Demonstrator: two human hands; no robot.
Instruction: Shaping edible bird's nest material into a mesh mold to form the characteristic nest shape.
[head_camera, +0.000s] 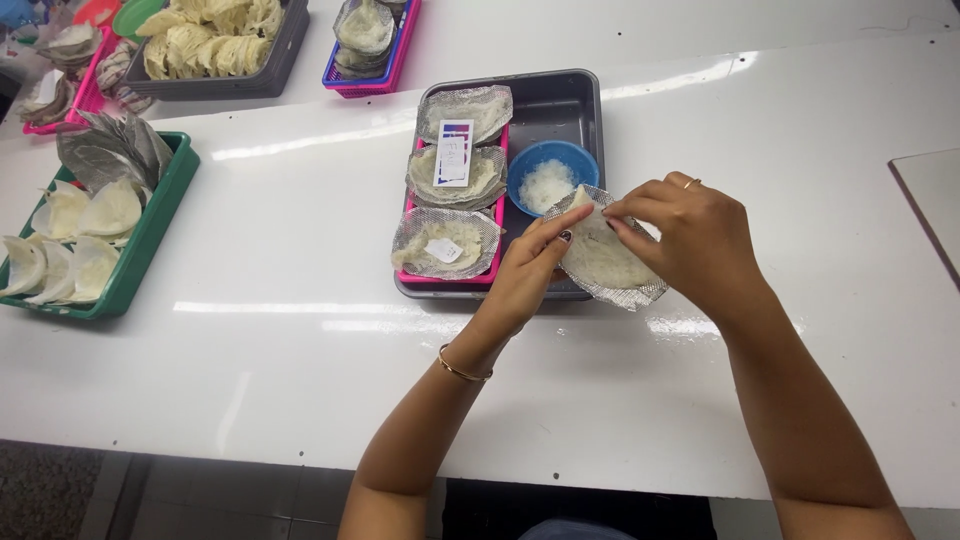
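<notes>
Both my hands hold a curved metal mesh mould (612, 266) with a pale white fibrous piece pressed into it, just over the near right corner of a grey metal tray (572, 98). My left hand (527, 272) grips its left edge with thumb and fingers. My right hand (688, 238), with a ring, pinches the top of the white piece. A blue bowl (524, 173) of white shreds sits in the tray right behind the mould. Three more filled mesh moulds (444, 241) lie on a pink rack (497, 252) in the tray's left half.
A green tray (150, 228) at the left holds white cup-shaped pieces and grey mesh moulds. At the back stand a dark basket (262, 72) of pale dried pieces and a pink and blue basket (398, 58) of moulds. The white table's near edge (600, 478) runs below my arms.
</notes>
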